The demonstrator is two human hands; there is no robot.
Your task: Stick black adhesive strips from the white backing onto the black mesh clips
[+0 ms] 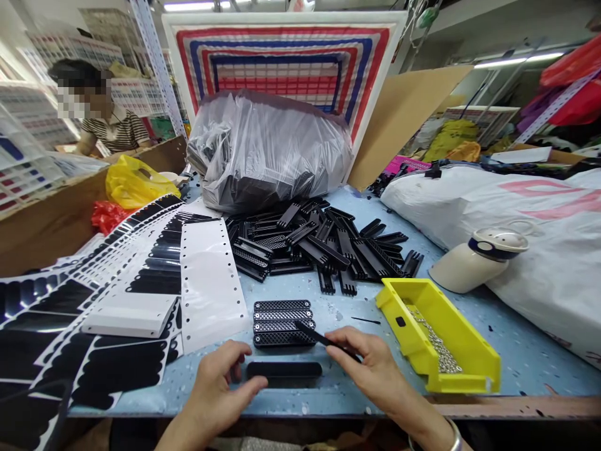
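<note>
My left hand is at the left end of a smooth black bar lying on the table. Its thumb and fingers are apart around that end, the thumb at the bar's lower edge. Between thumb and fingers, my right hand pinches a slim black tool, probably tweezers. The tool's tip points left, over a row of black textured strips with small metal dots at their ends. Behind them lies a heap of black slotted parts. A thin dark stick rests to the right.
A yellow bin with small metal pieces stands at right, a cream bottle behind it. Sheets of black stickers and a white block cover the left. A plastic-wrapped bundle stands behind; a person sits far left.
</note>
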